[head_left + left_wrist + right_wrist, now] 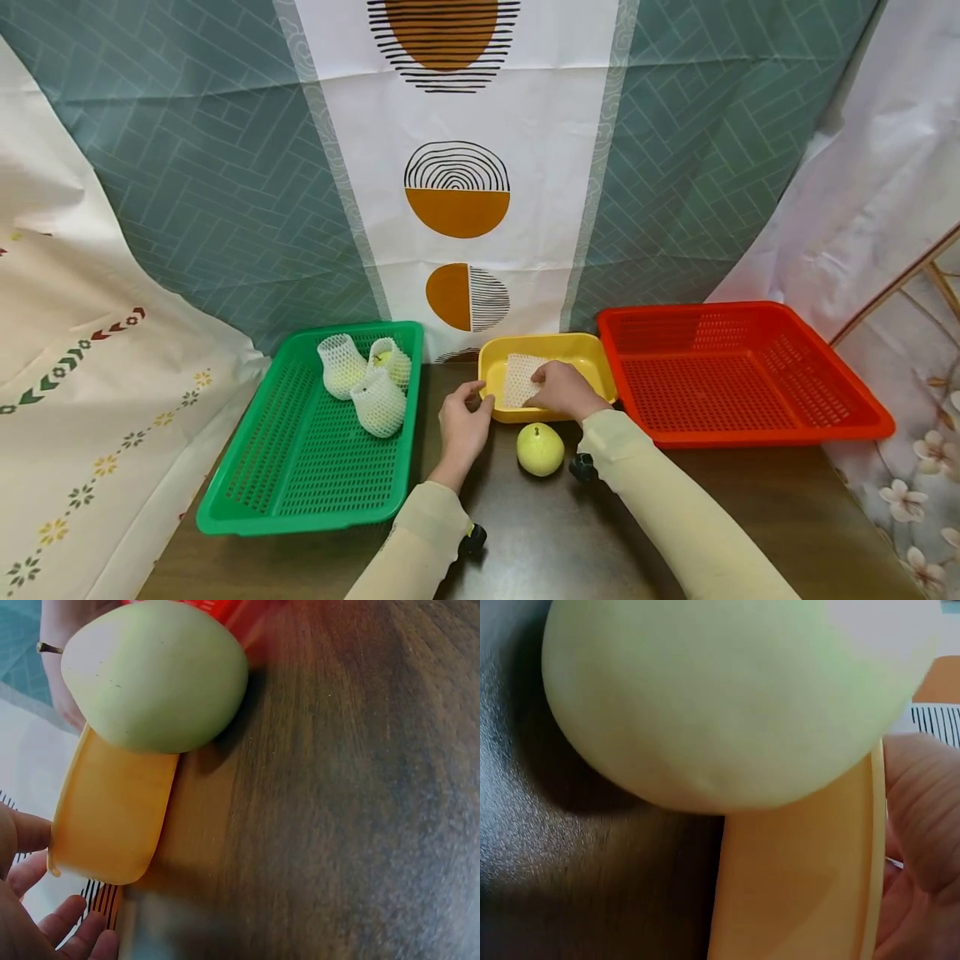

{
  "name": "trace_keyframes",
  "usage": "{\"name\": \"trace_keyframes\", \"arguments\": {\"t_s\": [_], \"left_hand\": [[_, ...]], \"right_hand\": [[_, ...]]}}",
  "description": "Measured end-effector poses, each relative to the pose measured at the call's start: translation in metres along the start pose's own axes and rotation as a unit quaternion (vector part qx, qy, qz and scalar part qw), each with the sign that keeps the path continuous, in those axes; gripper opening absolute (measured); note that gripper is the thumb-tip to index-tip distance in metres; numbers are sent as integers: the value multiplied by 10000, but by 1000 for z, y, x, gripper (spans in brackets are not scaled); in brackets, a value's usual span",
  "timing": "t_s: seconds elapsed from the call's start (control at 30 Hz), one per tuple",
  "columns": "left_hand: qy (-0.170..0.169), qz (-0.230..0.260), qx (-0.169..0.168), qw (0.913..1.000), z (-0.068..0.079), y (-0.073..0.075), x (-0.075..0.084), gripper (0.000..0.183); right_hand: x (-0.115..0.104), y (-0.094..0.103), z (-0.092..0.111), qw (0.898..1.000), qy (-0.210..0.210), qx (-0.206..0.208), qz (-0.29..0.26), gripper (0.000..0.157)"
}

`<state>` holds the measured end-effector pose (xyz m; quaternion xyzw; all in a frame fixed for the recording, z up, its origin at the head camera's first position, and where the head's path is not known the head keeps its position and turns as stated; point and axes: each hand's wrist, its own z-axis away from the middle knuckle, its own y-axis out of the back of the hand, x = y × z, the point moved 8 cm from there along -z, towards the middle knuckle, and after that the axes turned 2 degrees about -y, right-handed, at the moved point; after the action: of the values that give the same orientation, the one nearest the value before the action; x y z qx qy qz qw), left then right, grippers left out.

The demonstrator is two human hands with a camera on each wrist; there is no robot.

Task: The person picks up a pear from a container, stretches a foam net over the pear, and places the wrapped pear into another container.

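Observation:
A yellow-green pear (540, 450) stands on the table in front of a small yellow basket (592, 360), with both hands beyond it. Inside the basket lies a flat white foam net sleeve (520, 377). My right hand (564, 390) reaches over the basket's front rim and pinches the sleeve's right edge; those fingertips are hidden in the right wrist view behind the pear (727, 697) and the basket wall (795, 892). My left hand (463, 423) is at the basket's left end, fingers loosely bent, with a fingertip right at the rim in the left wrist view.
To the left, a green basket (300, 522) holds several pears in white foam nets (380, 403). A red basket (757, 435) stands at the right, its left side close against the yellow one. Patterned cloth (465, 292) hangs behind the brown table (517, 550).

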<state>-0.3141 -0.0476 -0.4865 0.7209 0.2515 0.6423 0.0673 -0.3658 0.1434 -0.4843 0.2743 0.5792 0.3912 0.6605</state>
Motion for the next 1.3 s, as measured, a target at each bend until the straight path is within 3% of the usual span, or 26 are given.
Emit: {"name": "trace_keyframes", "arguments": {"t_s": [0.13,0.4,0.7,1.3], "left_hand": [[-8,21,-2,10000,1,-1,0,27],[59,-24,25,10000,3,-3,-1,27],[49,-77,-19,10000,2,-3,2,26],[76,-435,-11,9990,1,-4,4,27]], "right_hand": [[8,4,0,9995,-259,141,69,54],[10,1,-1,9990,-427,53,139,43],[5,5,1,9994,-331,36,16,39],[5,44,17,9911,40,1061,-803,36]]}}
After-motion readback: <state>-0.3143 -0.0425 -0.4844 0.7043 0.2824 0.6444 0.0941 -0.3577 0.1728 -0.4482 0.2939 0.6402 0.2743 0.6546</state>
